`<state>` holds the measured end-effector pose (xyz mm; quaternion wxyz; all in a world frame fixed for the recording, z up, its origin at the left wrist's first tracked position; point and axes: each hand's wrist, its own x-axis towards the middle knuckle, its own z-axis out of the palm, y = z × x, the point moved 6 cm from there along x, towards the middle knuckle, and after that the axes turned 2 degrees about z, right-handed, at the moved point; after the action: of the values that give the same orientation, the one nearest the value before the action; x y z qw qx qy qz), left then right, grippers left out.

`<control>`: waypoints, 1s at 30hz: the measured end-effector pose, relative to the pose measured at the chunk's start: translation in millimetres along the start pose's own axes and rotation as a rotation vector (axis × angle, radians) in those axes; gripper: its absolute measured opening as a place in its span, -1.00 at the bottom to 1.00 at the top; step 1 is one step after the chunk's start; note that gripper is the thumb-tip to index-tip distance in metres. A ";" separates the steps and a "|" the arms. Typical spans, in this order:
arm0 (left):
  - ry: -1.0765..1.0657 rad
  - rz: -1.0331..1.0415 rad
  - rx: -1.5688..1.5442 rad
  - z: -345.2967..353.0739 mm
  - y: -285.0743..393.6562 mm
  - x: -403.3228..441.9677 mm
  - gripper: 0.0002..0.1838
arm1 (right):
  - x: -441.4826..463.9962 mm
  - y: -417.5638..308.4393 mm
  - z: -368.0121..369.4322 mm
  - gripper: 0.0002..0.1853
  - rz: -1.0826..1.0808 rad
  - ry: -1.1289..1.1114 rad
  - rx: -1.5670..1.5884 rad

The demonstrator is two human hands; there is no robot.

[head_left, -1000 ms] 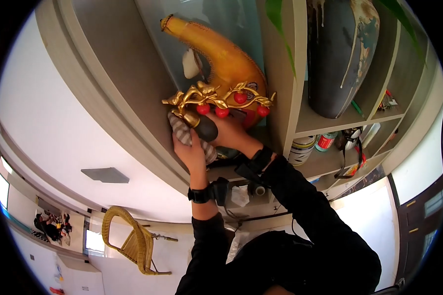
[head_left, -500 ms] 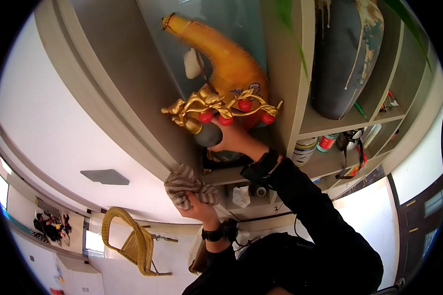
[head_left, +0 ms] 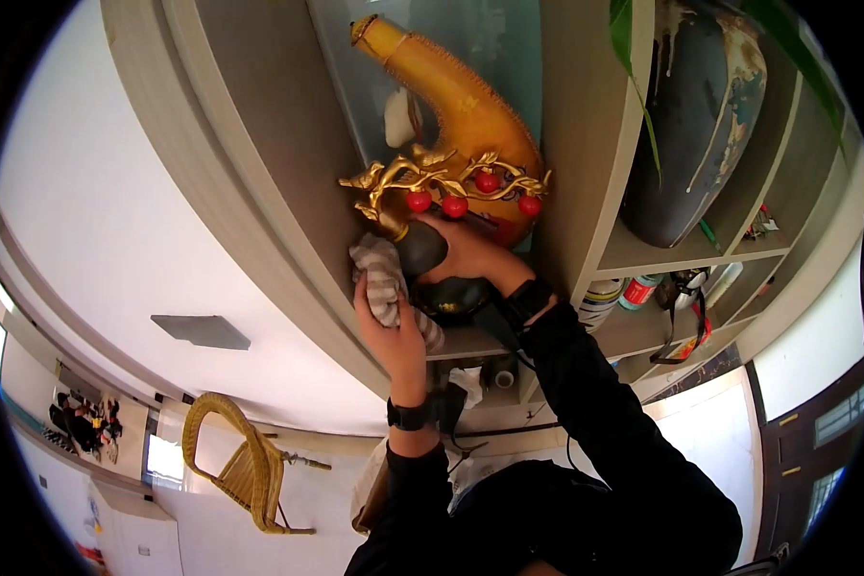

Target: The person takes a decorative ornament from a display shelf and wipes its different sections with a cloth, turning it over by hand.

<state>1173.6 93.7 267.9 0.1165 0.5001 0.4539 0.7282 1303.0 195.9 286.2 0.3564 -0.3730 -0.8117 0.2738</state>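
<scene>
Left hand (head_left: 391, 331) gripping crumpled grey-and-beige striped cloth (head_left: 382, 283), thumb and fingers closed on it; cloth bunched at left side of the smooth, rounded dark-grey base (head_left: 423, 251) of a gold metal branch ornament (head_left: 394, 180) with bird figures, leaves and glossy red balls (head_left: 455, 206); exact cloth-to-base contact hard to tell; right hand (head_left: 468, 253) clamped round that base from the right, fingertips hidden behind it; ornament is inside an open compartment of the grey-brown wooden shelf unit (head_left: 571, 115), branch running crosswise in view, in front of a large orange-yellow gourd-shaped piece (head_left: 466, 106) with curved neck and stitched edge; small off-white flat piece (head_left: 399, 117) beside the gourd's neck; shiny black rounded object (head_left: 454, 298) with gold marks just below the right hand, partly covered; black bands on both wrists, black sleeves.

Right of the compartment: tall dark-grey vase (head_left: 686, 134) with cream drips, in its own compartment, leaning in view; under it, white cylindrical container (head_left: 600, 304) with dark bands, next to a red-labelled jar (head_left: 640, 291); long green leaf (head_left: 622, 38) at top; yellow-brown wicker chair (head_left: 250, 470) at lower left, well apart from both hands; dark brown door (head_left: 806, 451) far right.
</scene>
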 end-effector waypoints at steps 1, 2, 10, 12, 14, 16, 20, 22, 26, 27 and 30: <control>-0.011 0.015 -0.011 5.0 2.8 3.9 -0.55 | -0.5 -0.9 -1.7 -0.06 0.001 0.004 -0.003; -0.022 0.029 -0.021 10.0 5.3 7.7 -0.54 | -1.5 -2.6 -2.3 -0.06 -0.008 -0.002 -0.024; -0.049 0.119 0.088 22.2 -5.1 23.2 -0.58 | -10.6 1.2 -2.0 -0.12 0.021 0.121 -0.049; -0.056 0.097 0.090 21.5 -6.4 23.7 -0.59 | -19.7 -8.2 -7.2 -0.17 -0.103 0.322 -0.275; -0.053 0.103 0.084 20.4 -3.8 24.0 -0.59 | -24.5 -8.1 -4.7 -0.20 -0.106 0.349 -0.218; -0.053 0.103 0.081 18.3 -6.0 22.3 -0.60 | -26.8 -10.7 -7.8 -0.22 -0.101 0.371 -0.158; -0.069 0.103 0.085 16.1 -12.9 17.2 -0.60 | -24.6 -11.2 -11.3 -0.25 -0.080 0.350 -0.267; -0.052 0.114 0.082 13.5 -12.0 12.5 -0.60 | -25.8 -10.3 -11.1 -0.25 -0.084 0.360 -0.279; -0.025 0.060 0.000 5.0 -12.0 -0.1 -0.60 | -33.0 -10.9 -6.4 -0.19 -0.154 0.432 -0.267; -0.020 0.042 -0.020 2.3 -11.4 -4.4 -0.61 | -36.4 -16.4 -5.6 -0.17 -0.193 0.453 -0.254; 0.036 -0.036 -0.032 -10.0 -20.9 -20.8 -0.60 | -53.2 -21.2 -5.3 -0.11 -0.125 0.383 -0.190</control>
<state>1169.2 87.0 237.8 0.1294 0.4767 0.4532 0.7420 1323.3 142.2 284.5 0.4835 -0.3993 -0.7729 0.0975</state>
